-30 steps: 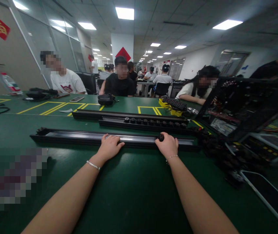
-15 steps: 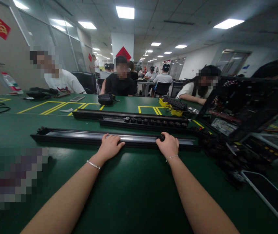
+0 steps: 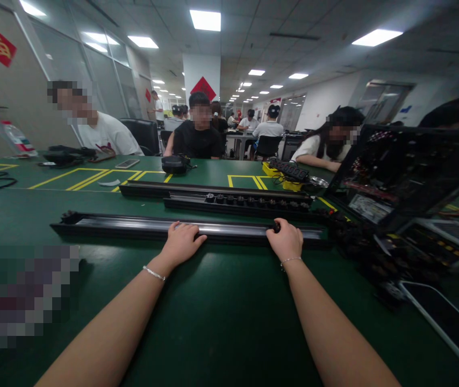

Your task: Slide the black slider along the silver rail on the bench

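A long black rail (image 3: 108,223) with a shiny inner channel lies crosswise on the green table. My left hand (image 3: 181,243) is closed over its middle, with the fingers on the channel and the thumb along the near edge. Farther right, my right hand (image 3: 286,239) pinches a small black round part (image 3: 277,227) at the channel; the fingers partly hide it. Just beyond lies a shorter black rail (image 3: 191,203) with several small round black parts (image 3: 241,200) in a row. Behind that is another long black rail (image 3: 144,189).
A pile of black parts (image 3: 354,236) lies at the rail's right end, by an open black case (image 3: 391,172). A white-edged tablet-like object (image 3: 447,322) is at near right. Yellow bins (image 3: 292,185) and a black pouch (image 3: 175,164) stand farther back. Several people sit around.
My right hand has slid a little to the right along the rail with the small round part. My left hand has stayed in place.
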A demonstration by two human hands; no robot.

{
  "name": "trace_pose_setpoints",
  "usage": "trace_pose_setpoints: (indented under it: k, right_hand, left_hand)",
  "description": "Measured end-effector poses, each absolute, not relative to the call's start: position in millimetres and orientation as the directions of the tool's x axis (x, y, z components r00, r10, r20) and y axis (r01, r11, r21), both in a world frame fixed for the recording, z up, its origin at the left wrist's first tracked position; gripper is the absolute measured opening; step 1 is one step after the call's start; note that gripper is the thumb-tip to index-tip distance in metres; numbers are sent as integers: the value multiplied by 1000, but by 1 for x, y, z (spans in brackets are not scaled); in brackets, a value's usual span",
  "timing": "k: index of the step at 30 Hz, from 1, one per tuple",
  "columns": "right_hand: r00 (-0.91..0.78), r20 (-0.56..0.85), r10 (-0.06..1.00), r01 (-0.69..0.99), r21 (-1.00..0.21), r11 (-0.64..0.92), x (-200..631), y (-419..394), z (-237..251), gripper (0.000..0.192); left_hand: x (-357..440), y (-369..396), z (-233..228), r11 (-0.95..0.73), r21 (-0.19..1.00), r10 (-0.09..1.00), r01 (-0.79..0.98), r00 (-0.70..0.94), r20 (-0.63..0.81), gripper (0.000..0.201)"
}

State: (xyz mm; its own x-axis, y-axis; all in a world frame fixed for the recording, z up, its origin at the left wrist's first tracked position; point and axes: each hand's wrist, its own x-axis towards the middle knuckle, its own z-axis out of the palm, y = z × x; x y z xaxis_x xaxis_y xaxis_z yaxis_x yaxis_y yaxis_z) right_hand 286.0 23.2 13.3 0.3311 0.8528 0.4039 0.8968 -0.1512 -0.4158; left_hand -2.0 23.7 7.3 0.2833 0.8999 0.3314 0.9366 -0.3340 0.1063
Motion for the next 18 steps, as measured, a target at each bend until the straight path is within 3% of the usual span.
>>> trace_pose_setpoints:
  k: [18]
  right_hand:
    - [377, 388, 841, 864, -474, -168, 297, 26, 12, 49]
  left_hand:
    - [-2, 22, 9, -346, 111, 892, 932, 290, 348, 37]
